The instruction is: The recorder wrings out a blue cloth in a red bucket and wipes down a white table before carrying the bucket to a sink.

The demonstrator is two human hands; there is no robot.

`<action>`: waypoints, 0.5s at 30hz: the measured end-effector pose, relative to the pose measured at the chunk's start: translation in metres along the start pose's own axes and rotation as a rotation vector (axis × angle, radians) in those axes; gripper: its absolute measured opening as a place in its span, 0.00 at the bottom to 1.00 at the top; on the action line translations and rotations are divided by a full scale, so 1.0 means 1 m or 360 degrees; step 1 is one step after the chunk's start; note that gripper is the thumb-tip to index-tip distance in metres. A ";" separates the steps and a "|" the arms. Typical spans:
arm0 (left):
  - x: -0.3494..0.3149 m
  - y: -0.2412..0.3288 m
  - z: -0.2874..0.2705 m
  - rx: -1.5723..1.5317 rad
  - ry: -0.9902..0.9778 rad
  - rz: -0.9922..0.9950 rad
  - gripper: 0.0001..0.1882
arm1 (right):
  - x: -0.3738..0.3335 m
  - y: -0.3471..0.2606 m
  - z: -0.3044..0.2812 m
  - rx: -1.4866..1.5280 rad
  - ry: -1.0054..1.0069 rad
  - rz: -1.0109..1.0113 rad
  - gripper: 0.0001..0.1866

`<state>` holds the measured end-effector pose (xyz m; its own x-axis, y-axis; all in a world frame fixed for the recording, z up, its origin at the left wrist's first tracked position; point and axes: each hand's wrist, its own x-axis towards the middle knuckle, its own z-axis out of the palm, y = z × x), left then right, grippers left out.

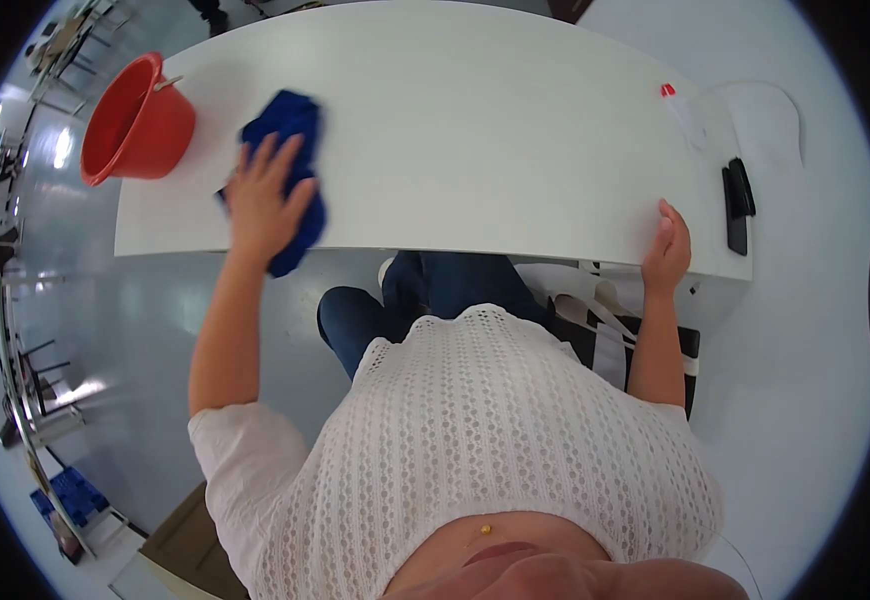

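Note:
My left hand (pixel 263 200) lies flat with spread fingers on a dark blue cloth (pixel 300 225), pressing it to the left part of the white table (pixel 475 130). Part of the cloth hangs over the near edge. Beyond that hand, to its left, stands a red bucket (pixel 160 130) with a light-coloured handle grip, tilted in the view. At the right, my right hand (pixel 667 250) rests on its side by the near edge, fingers stretched out and holding nothing.
A clear bottle with a red top (pixel 668 90) is at the far right of the table. Nearer, by the right edge, sits a black oblong object (pixel 738 205). A dark bag or seat with light straps (pixel 615 335) is below the table. Metal-framed furniture (pixel 15 350) stands at far left.

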<state>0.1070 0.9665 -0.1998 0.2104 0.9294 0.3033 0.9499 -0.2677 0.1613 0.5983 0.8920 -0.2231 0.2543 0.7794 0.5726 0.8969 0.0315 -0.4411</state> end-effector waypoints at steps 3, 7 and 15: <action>-0.018 -0.051 -0.009 0.0093 -0.0029 -0.0223 0.27 | 0.000 0.001 0.000 -0.0003 0.0019 -0.0041 0.15; -0.030 -0.082 -0.014 0.0186 -0.0022 -0.0362 0.26 | 0.001 -0.001 -0.001 0.0019 0.0017 -0.0061 0.14; -0.006 -0.035 0.002 0.0306 0.0000 -0.0116 0.27 | 0.002 0.002 -0.001 0.0007 -0.0009 -0.0160 0.15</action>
<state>0.0734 0.9706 -0.2092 0.1393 0.9446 0.2972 0.9893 -0.1461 0.0007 0.6006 0.8926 -0.2221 0.1608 0.7758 0.6102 0.9161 0.1128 -0.3848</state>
